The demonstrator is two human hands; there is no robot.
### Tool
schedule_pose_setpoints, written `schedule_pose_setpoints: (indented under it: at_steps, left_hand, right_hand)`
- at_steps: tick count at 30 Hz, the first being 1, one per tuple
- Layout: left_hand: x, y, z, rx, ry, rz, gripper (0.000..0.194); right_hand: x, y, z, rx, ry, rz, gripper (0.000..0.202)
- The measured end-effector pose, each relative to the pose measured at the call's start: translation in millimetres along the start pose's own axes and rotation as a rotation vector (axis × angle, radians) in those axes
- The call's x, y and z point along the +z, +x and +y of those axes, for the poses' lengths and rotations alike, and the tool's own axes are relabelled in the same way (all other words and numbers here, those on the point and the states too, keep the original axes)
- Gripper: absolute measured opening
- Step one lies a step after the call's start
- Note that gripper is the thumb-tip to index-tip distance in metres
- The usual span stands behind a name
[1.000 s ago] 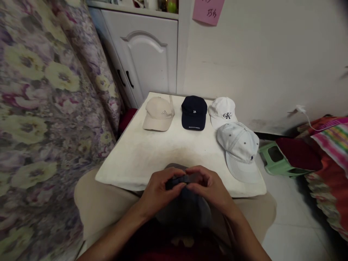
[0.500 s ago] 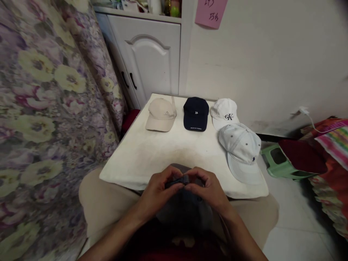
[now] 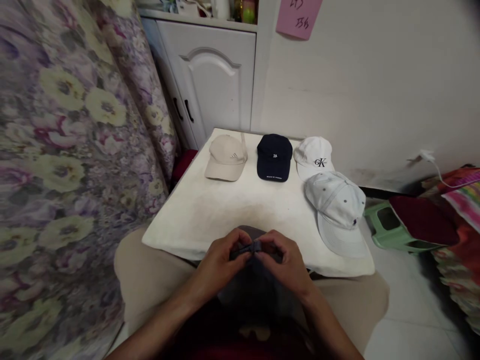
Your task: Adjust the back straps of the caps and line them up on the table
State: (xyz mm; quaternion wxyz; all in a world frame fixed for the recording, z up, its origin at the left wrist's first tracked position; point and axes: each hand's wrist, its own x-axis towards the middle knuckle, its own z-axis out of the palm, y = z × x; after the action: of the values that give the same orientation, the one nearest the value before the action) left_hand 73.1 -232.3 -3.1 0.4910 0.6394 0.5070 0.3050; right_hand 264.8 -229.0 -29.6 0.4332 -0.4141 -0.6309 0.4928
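Together both hands pinch a dark cap's back strap.
Left hand [image 3: 221, 262] and right hand [image 3: 287, 262], fingers curled closed, grip the cap [image 3: 255, 285] between them over the lap; it looks soft and light, best held by strap or brim.

bare forearms, no sleeves in view, beige trousers [image 3: 150, 275] over both knees, dark red top [image 3: 225, 345]

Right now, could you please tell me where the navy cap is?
The navy cap sits at the table's far edge, middle of the row, between the beige cap and the white cap.
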Motion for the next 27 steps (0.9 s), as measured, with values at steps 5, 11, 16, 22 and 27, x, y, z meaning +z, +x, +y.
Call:
schedule_pose_setpoints:
  at_steps: [5, 11, 16, 22, 27]
  left_hand:
    - [-0.4, -1.9, -0.8, -0.007, -0.001, 0.012, 0.007]
    - [-3.6, 0.8, -0.2, 0.007, -0.123, -0.015, 0.010]
    - [-2.5, -0.5, -5.1, 0.055, -0.071, 0.080, 0.011]
    - [-0.7, -12.5, -3.4, 0.184, 0.258, 0.198, 0.010]
    - [-4.1, -14.9, 7.6, 0.065, 0.123, 0.109, 0.024]
  right_hand:
    - [4.0, 0.5, 2.3, -0.026, -0.011, 0.007, 0.019]
    - [4.0, 3.1, -2.1, -0.101, -0.062, 0.027, 0.015]
    - [4.3, 2.3, -0.4, -0.114, 0.016, 0.007, 0.013]
    - [5.4, 2.3, 6.7, -0.206, -0.065, 0.002, 0.015]
    - [7.0, 3.5, 10.4, -0.328, -0.152, -0.011, 0.018]
